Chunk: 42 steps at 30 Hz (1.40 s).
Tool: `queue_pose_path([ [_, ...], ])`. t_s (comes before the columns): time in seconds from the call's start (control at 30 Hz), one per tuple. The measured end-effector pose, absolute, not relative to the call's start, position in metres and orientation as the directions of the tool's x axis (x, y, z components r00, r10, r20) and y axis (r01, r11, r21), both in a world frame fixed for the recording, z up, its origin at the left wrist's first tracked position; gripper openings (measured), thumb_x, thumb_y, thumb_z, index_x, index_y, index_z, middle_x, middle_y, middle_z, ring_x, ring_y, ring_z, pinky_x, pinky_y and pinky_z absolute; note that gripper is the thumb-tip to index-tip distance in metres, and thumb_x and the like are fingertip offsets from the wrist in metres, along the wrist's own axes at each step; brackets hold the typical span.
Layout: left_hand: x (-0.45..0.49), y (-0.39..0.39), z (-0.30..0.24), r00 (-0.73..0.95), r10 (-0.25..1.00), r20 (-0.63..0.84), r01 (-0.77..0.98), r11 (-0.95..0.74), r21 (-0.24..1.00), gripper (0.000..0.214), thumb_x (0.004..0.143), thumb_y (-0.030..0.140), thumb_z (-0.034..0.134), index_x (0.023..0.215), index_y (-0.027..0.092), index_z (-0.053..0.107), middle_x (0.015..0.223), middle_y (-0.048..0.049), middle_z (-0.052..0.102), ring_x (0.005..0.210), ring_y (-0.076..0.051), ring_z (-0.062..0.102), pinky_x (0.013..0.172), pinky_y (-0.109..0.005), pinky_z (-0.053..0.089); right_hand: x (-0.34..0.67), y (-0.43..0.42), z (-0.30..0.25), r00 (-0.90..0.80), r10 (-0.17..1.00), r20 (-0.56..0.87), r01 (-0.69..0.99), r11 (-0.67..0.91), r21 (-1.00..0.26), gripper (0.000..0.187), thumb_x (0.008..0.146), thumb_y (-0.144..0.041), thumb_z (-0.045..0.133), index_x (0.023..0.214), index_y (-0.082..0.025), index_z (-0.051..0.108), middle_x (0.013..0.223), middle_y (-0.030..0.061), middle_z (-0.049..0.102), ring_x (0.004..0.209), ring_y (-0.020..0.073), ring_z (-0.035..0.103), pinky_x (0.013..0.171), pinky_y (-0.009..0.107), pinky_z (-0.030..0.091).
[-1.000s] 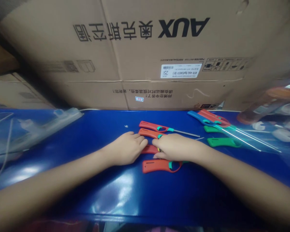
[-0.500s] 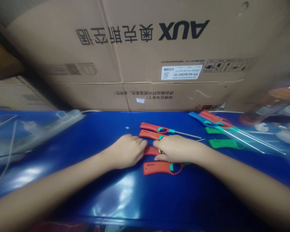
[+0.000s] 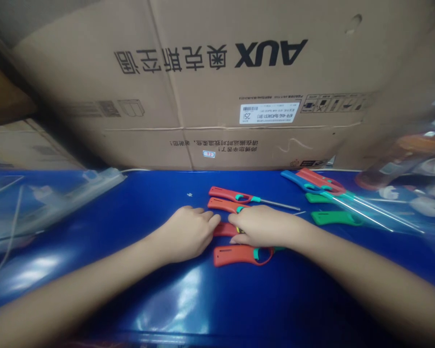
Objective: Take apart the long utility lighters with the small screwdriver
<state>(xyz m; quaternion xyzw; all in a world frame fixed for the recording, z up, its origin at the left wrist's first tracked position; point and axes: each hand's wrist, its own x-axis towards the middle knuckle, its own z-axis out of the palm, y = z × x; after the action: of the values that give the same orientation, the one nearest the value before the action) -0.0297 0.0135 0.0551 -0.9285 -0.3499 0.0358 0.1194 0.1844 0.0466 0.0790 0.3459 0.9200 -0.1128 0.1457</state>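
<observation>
A red utility lighter [image 3: 224, 229] with a bit of yellow near its trigger lies crosswise between my hands, its front part hidden. My left hand [image 3: 190, 234] is closed at the rear end of its handle. Closed around its trigger section is my right hand [image 3: 264, 226]. Just beyond, an orange-red lighter [image 3: 223, 205] with a teal trigger is partly covered by my right hand. Farther back lies a red lighter [image 3: 224, 194] with a bare metal tube. Closest to me, another orange-red lighter [image 3: 234, 255] rests on the blue tabletop [image 3: 148, 299].
At the right lie a blue lighter [image 3: 300, 181], a red one [image 3: 317, 178] and green ones [image 3: 331, 218]. Behind them stands a bottle [image 3: 387, 164] with an orange upper part. A large cardboard box [image 3: 210, 96] closes off the back. A pale power strip [image 3: 94, 186] sits at left.
The view has shifted slightly, so the box and lighters appear a little lower. Both hands keep practically the same hold on the red lighter.
</observation>
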Motion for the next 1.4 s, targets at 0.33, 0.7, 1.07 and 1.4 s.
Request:
queue_pose_path([
  [0.33,-0.03,0.026,0.045,0.74,0.671,0.038,0.656,-0.709,-0.258,0.028,0.1,0.031,0.051,0.076,0.018,0.057,0.069,-0.0049,0.069,0.06,-0.023,0.066,0.054,-0.031,0.04,0.184,0.046,0.08,-0.709,0.607,-0.359,0.674,0.733,-0.094,0.033,0.092,-0.048,0.06,0.1,-0.017,0.068,0.09,0.0098,0.075,0.077,0.026,0.071,0.053,0.029,0.03],
  [0.7,-0.031,0.021,0.055,0.743,0.668,0.025,0.657,-0.723,-0.213,0.017,0.096,0.029,0.051,0.082,0.02,0.056,0.08,-0.0039,0.07,0.064,-0.023,0.066,0.057,-0.034,0.041,0.184,0.05,0.079,-0.712,0.605,-0.358,0.677,0.727,-0.117,0.036,0.091,-0.052,0.06,0.101,-0.018,0.068,0.09,0.0095,0.075,0.075,0.0252,0.07,0.053,0.029,0.03],
  [1.07,-0.047,0.044,0.06,0.652,0.757,0.043,0.758,-0.65,-0.053,0.022,0.101,0.03,0.042,0.085,0.021,0.055,0.083,-0.0011,0.07,0.07,-0.019,0.065,0.06,-0.029,0.039,0.184,0.049,0.08,-0.712,0.598,-0.368,0.675,0.728,-0.122,0.034,0.092,-0.05,0.059,0.102,-0.019,0.069,0.087,0.009,0.075,0.072,0.0239,0.069,0.052,0.029,0.029],
  [1.4,-0.123,0.124,0.023,0.467,0.873,0.142,0.88,-0.475,0.02,0.039,0.105,0.041,0.024,0.087,0.022,0.052,0.092,-0.0047,0.063,0.089,-0.022,0.062,0.079,-0.032,0.048,0.186,0.048,0.082,-0.708,0.597,-0.376,0.679,0.722,-0.133,0.034,0.093,-0.05,0.059,0.102,-0.019,0.067,0.088,0.0086,0.074,0.072,0.0243,0.069,0.052,0.028,0.03],
])
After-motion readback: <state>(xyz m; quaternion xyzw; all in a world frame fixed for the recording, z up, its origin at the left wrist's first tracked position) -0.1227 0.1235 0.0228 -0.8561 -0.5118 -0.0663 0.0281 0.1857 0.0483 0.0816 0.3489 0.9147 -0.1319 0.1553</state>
